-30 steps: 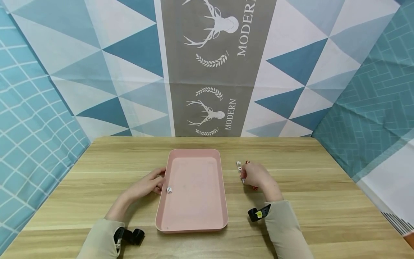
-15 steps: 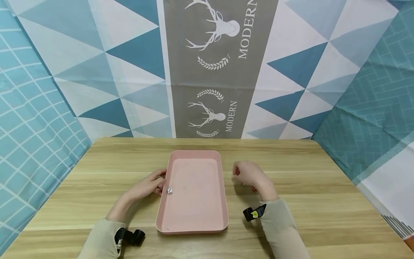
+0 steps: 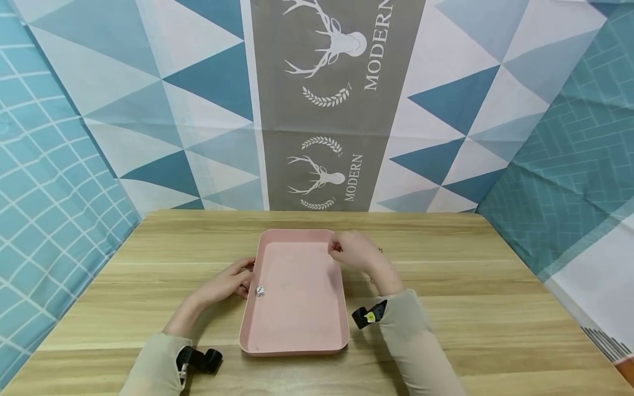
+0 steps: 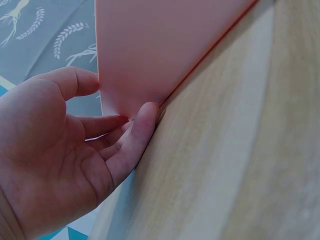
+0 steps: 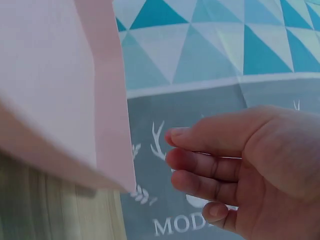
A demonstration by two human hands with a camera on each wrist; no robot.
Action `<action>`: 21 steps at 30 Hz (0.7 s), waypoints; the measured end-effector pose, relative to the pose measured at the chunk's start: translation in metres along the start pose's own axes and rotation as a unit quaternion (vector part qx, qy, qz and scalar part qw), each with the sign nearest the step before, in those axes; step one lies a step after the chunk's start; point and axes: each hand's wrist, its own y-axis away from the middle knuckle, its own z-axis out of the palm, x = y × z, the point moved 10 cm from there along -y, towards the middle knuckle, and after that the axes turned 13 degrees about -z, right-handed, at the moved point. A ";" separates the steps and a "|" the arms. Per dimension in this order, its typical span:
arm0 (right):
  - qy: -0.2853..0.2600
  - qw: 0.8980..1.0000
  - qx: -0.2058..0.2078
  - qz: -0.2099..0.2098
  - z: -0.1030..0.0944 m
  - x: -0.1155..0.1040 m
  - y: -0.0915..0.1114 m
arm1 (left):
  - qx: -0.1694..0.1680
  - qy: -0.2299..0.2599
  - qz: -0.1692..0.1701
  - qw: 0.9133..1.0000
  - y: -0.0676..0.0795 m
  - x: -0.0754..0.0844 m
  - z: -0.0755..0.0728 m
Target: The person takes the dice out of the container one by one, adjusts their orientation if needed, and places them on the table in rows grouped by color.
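Note:
A pink rectangular tray (image 3: 297, 297) lies on the wooden table, and one white die (image 3: 260, 291) rests in it by the left wall. My left hand (image 3: 225, 283) touches the tray's left side from outside; in the left wrist view its fingertips (image 4: 146, 112) meet the tray wall low down, near the table. Over the tray's far right rim is my right hand (image 3: 356, 253), fingers curled and thumb close to the index finger. No die shows in the right hand (image 5: 215, 160) in its wrist view; whether it holds one is hidden.
To the right of the tray, a red die (image 3: 380, 249) and another die (image 3: 372, 280) peek out around my right hand and wrist. A patterned cloth (image 3: 317, 110) hangs behind the table's far edge. The tray has low raised walls.
From the group of dice on the table, my right hand has moved left to the tray's right rim. My left hand and the tray have stayed in place.

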 end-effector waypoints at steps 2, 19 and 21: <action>-0.001 1.000 0.002 -0.001 0.001 -0.005 -0.006 | 0.000 0.000 0.000 1.000 0.000 0.000 0.000; 0.033 0.997 -0.006 -0.064 0.026 -0.046 -0.045 | -0.014 0.016 0.001 1.000 -0.001 -0.001 0.001; 0.029 0.997 -0.008 -0.072 0.031 -0.050 -0.048 | -0.013 0.016 0.000 1.000 -0.002 -0.001 0.001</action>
